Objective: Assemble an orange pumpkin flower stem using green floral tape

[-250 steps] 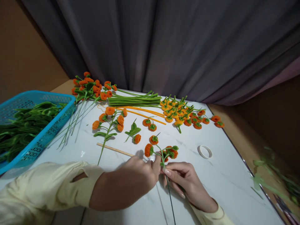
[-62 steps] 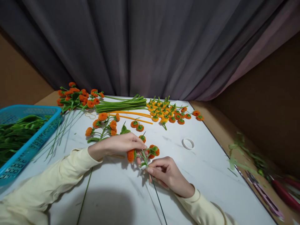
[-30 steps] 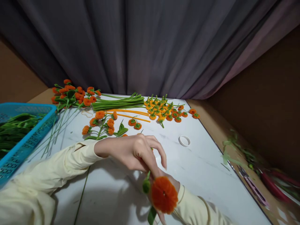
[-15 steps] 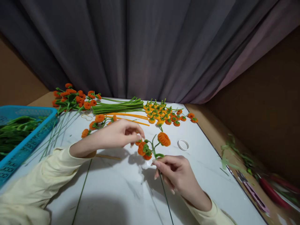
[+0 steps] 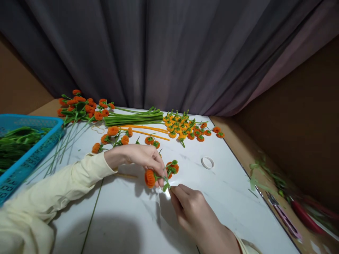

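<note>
A spray of fuzzy orange artificial flowers [image 5: 149,179] with green stems is between my two hands. My right hand [image 5: 197,211] is closed in a pinch on its stem, just below the point where the branches meet; most of the stem is hidden beneath that hand. The fingers of my left hand [image 5: 143,158] are closed round the branches behind the flower heads. One bigger bloom hangs left of these fingers, and smaller ones with a green bud [image 5: 174,162] show to their right. Small orange flower heads [image 5: 149,140] lie on the table beyond my left hand.
A blue basket [image 5: 57,135] of green leaves stands left. Finished-looking orange sprays [image 5: 88,109], green stems [image 5: 135,118], yellow flower heads [image 5: 182,125] and orange strips [image 5: 148,128] lie at the back. A white ring [image 5: 208,162] is at right; pink-handled cutters [image 5: 287,218] lie beyond the table edge.
My left hand has moved right and down and taken hold of the branches. The spray has turned, bringing the big bloom from right to left. My right hand has rolled over, back upward.
</note>
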Tool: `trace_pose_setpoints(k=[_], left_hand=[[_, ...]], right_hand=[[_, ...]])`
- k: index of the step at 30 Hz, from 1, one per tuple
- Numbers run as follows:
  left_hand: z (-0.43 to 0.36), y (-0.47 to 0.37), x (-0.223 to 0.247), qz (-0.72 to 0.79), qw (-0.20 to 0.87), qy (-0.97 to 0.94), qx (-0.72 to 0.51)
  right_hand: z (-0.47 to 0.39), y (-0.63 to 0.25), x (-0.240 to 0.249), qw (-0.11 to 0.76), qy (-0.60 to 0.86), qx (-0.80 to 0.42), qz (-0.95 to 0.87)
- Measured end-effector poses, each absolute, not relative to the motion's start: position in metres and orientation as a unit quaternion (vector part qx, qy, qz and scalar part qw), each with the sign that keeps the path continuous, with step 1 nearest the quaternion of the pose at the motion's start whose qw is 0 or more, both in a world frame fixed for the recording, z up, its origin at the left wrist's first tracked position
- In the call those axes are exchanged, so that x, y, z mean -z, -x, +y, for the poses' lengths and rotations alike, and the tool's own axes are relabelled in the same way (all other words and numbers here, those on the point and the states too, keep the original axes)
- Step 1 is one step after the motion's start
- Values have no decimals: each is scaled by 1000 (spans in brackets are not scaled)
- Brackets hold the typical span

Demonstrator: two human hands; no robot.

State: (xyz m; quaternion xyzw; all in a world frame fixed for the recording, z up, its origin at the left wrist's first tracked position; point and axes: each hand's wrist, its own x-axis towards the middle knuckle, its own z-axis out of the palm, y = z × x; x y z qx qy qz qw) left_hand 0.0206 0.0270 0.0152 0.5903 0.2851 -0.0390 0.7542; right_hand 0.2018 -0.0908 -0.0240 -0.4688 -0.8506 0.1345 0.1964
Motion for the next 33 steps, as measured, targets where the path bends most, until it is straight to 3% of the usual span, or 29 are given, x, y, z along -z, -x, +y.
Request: trace_pose_setpoints(k=[6, 14, 20, 24, 30, 33], left_hand=[[29, -26, 1, 317, 719, -615, 70], [23, -24, 0, 287, 649, -704, 15], [22, -24, -8, 247, 618, -746, 19], [24, -24, -11, 236, 643, -729, 25], [27, -23, -11, 269, 671, -690, 41], [27, -22, -12, 267, 659, -703, 37]], right_hand=[[-92, -198, 28, 177, 489, -224, -824], [-73, -212, 23, 156, 468, -682, -539], [-71, -222, 55, 189, 294, -863, -366], [-68, -224, 62, 179, 241, -893, -334], [-66, -227, 33, 181, 374, -783, -463], [-67, -227, 33, 196, 354, -804, -437]])
